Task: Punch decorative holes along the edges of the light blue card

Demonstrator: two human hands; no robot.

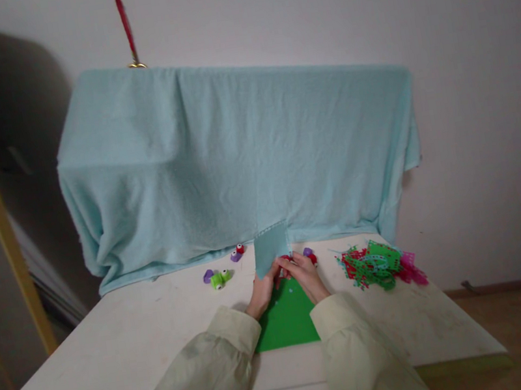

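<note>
Pinching blue sheet (272, 249) upright between both hands' fingers (273, 274).

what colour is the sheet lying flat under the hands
Green sheet, clearest in the head view.

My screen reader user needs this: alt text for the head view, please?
Two hands, left hand and right hand, hold a light blue paper sheet upright over a green sheet on a white table. Small paper punches and punched scraps lie either side.
</note>
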